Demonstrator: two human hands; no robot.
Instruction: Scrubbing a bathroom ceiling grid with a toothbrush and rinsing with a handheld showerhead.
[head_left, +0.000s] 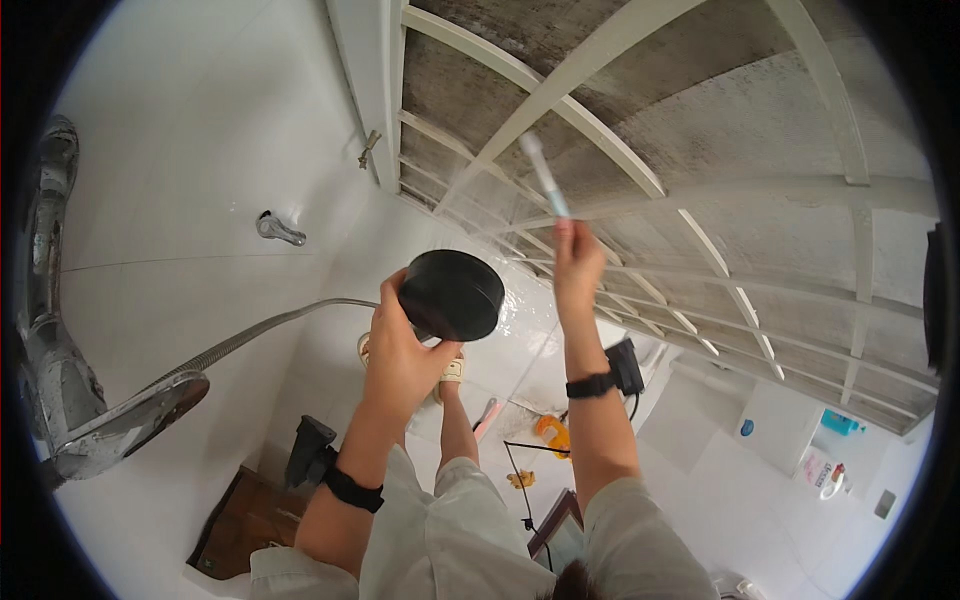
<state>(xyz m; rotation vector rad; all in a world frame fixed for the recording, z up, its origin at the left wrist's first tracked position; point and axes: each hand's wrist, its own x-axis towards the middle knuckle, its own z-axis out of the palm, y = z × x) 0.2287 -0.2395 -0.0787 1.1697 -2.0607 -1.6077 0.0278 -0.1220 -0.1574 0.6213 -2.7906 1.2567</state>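
Note:
My left hand (405, 352) grips a round black object (451, 295), seemingly a shower head, in front of my body. A ribbed metal hose (255, 337) runs to this hand, and fine water spray (491, 199) shows beyond it. My right hand (579, 262) is closed around the pale blue end of a slim white-headed brush or stick (544, 176), blurred, raised in front of a white lattice frame (660, 202). Grey panels (712, 112) behind the lattice carry dark grime. Whether the brush touches the frame, I cannot tell.
Chrome shower fittings (56, 300) and a small tap (281, 229) are on the left wall. Wet floor tiles (525, 300) shine near my slippers. An orange bottle (553, 435), a pink-handled tool (487, 420), a black cable (525, 480) and a brown mat or bag (247, 525) lie low down.

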